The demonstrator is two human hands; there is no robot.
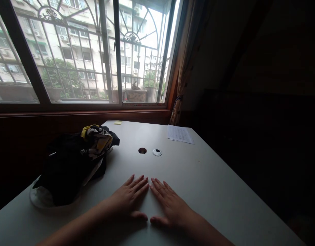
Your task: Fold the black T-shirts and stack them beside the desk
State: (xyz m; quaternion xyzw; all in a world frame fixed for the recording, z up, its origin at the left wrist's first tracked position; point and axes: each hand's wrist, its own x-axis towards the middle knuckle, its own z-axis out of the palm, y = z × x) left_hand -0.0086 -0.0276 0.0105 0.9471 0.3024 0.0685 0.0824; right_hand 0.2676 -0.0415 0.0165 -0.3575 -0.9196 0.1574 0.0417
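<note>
Both of my hands lie palm down on the white table (219,191), holding nothing. The fingers of my left hand (129,197) are stretched out and point away from me. Beside it on the right, my right hand (170,204) rests flat with its fingers extended towards the left hand. The fingertips and thumbs of the two hands are close together. Beyond them are a round hole (142,150) in the tabletop and, just right of it, a round white cover (157,152) with a dark opening.
A heap of dark clothes (67,167) with a yellow and black patterned piece lies on the table's left. Printed papers (180,134) sit near the far right corner, and a yellow note (118,122) at the far left edge. A barred window (119,68) stands behind.
</note>
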